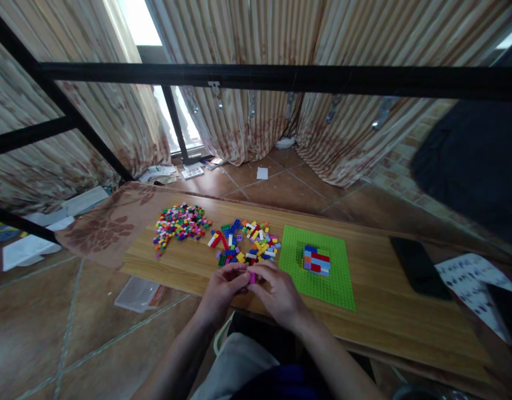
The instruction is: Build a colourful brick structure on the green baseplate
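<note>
My left hand [226, 289] and my right hand [278, 291] meet at the table's front edge, both closed around a small pink toy brick [252, 277]. Part of the brick is hidden behind my fingers. Just beyond my hands lies a loose ring of mixed toy bricks [262, 240] in blue, red, white, yellow and green. To the right of my right hand is a green baseplate [291, 275]. On it stands a small block build [317, 261] of blue, red, orange and light blue bricks.
A heap of tiny colourful bricks [180, 223] lies on the left of the wooden table [389, 311]. A black phone-like slab [420, 266] and a printed sheet [475, 283] are at the right. A clear plastic box [137, 293] sits on the floor. A black metal bar [256, 76] crosses ahead.
</note>
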Tool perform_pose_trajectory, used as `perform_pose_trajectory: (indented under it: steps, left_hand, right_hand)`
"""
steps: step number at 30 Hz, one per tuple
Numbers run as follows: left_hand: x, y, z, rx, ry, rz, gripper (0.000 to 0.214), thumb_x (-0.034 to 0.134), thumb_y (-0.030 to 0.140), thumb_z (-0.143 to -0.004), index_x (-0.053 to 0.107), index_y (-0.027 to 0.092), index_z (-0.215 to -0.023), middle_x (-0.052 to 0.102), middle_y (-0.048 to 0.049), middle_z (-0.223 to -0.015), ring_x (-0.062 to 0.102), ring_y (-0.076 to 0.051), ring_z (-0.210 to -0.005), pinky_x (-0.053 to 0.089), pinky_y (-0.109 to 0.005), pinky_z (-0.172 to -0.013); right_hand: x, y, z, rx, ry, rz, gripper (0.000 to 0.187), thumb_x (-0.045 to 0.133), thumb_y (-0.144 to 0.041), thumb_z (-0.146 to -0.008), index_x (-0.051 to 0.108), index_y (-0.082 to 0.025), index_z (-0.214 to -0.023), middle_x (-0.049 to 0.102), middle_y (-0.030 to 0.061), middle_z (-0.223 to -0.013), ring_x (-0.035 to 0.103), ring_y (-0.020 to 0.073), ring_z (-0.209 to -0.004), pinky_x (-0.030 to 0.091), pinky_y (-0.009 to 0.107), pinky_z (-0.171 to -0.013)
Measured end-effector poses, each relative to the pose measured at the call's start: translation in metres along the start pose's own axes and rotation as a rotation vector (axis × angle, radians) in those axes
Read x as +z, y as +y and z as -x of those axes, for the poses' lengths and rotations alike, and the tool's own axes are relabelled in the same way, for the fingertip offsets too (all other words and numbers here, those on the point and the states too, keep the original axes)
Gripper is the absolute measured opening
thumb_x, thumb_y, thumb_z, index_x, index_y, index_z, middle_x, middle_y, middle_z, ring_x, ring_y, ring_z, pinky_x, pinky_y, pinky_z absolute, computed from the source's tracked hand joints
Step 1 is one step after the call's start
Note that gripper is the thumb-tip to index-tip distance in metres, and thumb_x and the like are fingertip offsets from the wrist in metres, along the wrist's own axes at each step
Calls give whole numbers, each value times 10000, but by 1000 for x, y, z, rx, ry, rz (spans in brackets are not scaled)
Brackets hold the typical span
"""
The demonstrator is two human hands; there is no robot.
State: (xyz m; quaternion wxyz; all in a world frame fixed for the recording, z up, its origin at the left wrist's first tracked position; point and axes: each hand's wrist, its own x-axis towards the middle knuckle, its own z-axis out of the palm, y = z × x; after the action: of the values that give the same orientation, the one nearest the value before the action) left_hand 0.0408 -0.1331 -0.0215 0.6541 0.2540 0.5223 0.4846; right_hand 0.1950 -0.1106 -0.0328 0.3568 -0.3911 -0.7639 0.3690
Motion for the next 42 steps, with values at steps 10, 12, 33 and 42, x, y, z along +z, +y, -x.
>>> perform_pose_trajectory:
  steps: [10, 12, 33, 42]
  left_hand:
    - [12, -16, -1, -105, -55, 67, 330, 844, 323, -573, 729, 122, -808, 714, -73, -740, 614, -109, -597, 462, -206, -574]
    - [14, -18, 0, -138, -28, 89, 329, 853, 302, -553, 722, 123, -797, 703, -58, -699, 609, -107, -573, 468, -210, -563]
    - [4, 7, -83, 703, 261, -1256, 342, 403, 124, -851, 689, 129, -1038, 635, -140, -1152, 633, -240, -1003, 476, -383, -939]
    - [17, -21, -17, 273, 30, -373, 299, 647, 396, -781, 690, 144, -938, 685, -53, -811, 621, -164, -692, 495, -264, -646]
  right_hand:
    - [1, 2, 28, 35, 196, -94, 213, 592, -214, -844, 686, -240, -1033, 651, 46, -959, 629, 156, -833, 536, 286, -760]
    - [-4, 4, 33, 82, 257, -126, 195, 616, -232, -829, 693, -240, -1008, 655, 44, -956, 624, 152, -807, 535, 284, -738]
    - [-38, 30, 56, 407, 657, -626, 300, 782, -301, -652, 696, -213, -926, 724, 17, -838, 659, 147, -778, 538, 317, -765]
    - [-10, 22, 49, 364, 461, -434, 265, 706, -304, -743, 680, -216, -991, 705, 24, -875, 654, 161, -806, 534, 313, -779]
